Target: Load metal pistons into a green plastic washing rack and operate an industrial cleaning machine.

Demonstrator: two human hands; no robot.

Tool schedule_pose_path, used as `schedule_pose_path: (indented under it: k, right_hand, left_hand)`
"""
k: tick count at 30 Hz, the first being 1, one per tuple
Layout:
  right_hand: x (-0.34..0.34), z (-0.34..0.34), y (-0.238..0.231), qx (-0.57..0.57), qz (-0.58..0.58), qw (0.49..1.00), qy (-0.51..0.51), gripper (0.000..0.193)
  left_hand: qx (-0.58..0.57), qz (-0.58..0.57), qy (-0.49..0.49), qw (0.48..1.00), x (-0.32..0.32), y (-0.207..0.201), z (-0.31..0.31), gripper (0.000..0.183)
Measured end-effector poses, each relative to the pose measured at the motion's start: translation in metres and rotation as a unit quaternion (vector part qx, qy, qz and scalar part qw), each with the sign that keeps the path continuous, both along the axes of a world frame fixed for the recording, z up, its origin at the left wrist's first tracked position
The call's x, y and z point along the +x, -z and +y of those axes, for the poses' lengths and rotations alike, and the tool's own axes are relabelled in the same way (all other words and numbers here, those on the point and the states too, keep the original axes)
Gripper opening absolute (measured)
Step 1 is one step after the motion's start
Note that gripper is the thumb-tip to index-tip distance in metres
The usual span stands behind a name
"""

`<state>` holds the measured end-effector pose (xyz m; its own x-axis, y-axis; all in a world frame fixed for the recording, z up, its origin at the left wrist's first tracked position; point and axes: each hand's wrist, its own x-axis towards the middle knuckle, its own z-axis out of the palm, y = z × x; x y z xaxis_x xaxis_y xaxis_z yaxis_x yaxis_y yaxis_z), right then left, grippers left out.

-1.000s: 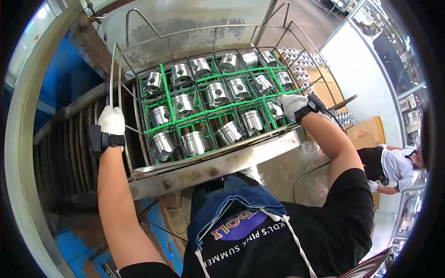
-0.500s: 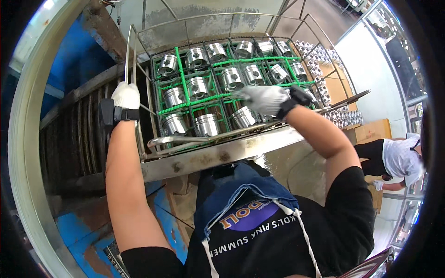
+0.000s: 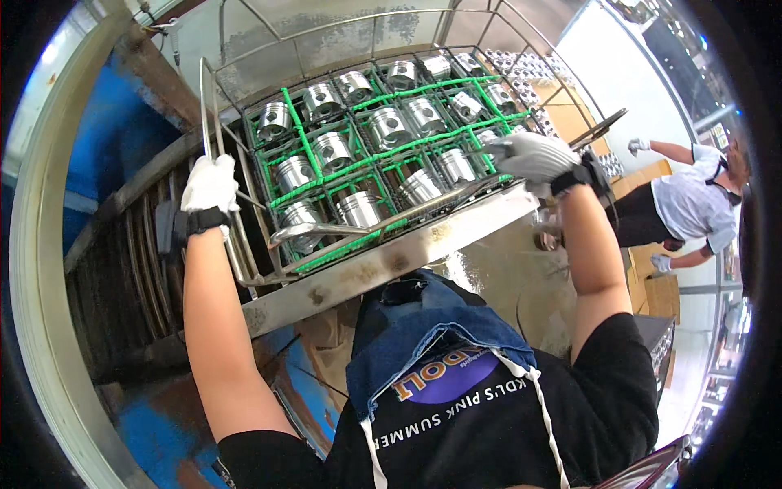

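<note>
My left hand (image 3: 209,189), in a white glove, is closed around the upright metal rail (image 3: 206,122) at the left end of a wire basket. My gloved right hand (image 3: 539,160) is over the basket's front right corner, close to the pistons there. Its grey-stained fingertips point left and are smeared by motion, so I cannot tell whether they grip anything. Several shiny metal pistons, such as this piston (image 3: 389,129), sit in rows between green-wrapped dividers (image 3: 407,147). The basket rests on a metal ledge (image 3: 366,273) in front of me.
Many small metal parts (image 3: 521,69) stand on brown cardboard beyond the basket's right end. At the right, another person (image 3: 692,196) in a white shirt and gloves stands near cardboard boxes. A dark ribbed structure (image 3: 142,253) lies left of the basket; a pale post (image 3: 37,285) rises further left.
My right hand has moved right, from above the middle pistons to the front right corner. The view has shifted, and the other person shows more fully. My left hand still holds the rail.
</note>
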<state>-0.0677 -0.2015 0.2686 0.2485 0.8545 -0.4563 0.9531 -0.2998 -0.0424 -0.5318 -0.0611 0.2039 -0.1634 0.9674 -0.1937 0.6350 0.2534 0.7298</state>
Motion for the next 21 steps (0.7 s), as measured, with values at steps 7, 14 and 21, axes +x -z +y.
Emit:
schedule_pose_path:
  k: [7,14,21]
  right_hand:
    - [-0.040,-0.085,0.004,-0.216,0.543,0.812,0.000,0.029]
    - [-0.144,-0.087,0.166,0.111,0.410,0.872,-0.242,0.026]
    - [0.003,-0.124,0.144,0.174,0.286,0.940,-0.064,0.039]
  left_hand:
    - [-0.007,-0.078,-0.029,0.997,-0.007,-0.004,-0.008,0.028]
    - [-0.024,-0.131,-0.015,0.991,-0.005,0.000,-0.005,0.022]
    - [-0.010,-0.084,-0.024,0.996,-0.020,0.005,-0.010,0.028]
